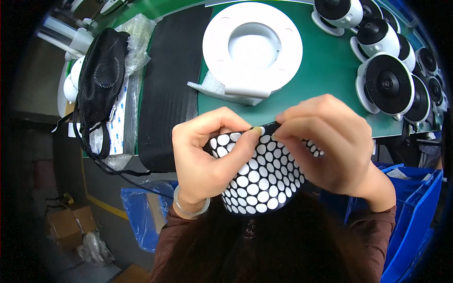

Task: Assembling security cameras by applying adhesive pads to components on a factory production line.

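Note:
Both hands pinch the upper edge of a black curved sheet covered in white round dots (255, 184). My left hand (207, 160) is closed on it with the thumb on the dotted face; a clear band circles that wrist. On the other side of the same edge, my right hand (330, 146) pinches it between thumb and fingers. The sheet bows down toward me, and its far face is hidden. Just beyond the hands stands a white round housing (214, 52) with a deep central opening. Grey foam (212, 85) lies under its near side.
Several white devices with black round fronts (387, 82) crowd the bench's right side. A black mat (170, 80) runs along the left, beside a black mesh pouch (101, 70) with a cord and bubble wrap (139, 42). Blue bins (415, 207) stand at the lower right.

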Demonstrator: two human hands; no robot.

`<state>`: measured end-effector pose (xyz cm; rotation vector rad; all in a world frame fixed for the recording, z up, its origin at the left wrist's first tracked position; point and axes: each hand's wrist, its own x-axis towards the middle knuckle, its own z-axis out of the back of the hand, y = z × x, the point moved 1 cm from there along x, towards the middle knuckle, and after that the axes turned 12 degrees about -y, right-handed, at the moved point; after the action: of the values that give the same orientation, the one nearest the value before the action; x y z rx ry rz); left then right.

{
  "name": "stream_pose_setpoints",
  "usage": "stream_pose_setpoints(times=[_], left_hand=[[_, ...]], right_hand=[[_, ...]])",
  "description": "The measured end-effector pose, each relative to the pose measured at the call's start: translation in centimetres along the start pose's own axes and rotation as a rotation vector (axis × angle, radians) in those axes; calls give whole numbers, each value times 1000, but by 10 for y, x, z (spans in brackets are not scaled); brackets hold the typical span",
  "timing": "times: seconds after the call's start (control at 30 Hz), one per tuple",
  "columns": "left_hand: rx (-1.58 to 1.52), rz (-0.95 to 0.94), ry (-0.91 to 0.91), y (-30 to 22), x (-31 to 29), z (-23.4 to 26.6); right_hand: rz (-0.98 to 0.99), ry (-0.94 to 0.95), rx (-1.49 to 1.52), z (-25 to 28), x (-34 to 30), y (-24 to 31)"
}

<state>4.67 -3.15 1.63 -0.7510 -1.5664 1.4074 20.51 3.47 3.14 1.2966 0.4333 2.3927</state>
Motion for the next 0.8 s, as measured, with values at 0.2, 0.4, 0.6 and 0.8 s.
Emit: stream_pose_setpoints(times=[0.2, 0.4, 0.6, 0.8], left_hand=[[44, -102, 16, -5, -3, 1], [52, -115, 15, 0, -1, 3], [52, -130, 14, -1, -1, 4], [59, -122, 2, 0, -1, 5]], right_hand=[[-111, 71, 52, 4, 7, 0], [-95, 44, 39, -1, 7, 0], [-89, 81, 55, 0, 12, -1], [-99, 87, 51, -2, 12, -1]])
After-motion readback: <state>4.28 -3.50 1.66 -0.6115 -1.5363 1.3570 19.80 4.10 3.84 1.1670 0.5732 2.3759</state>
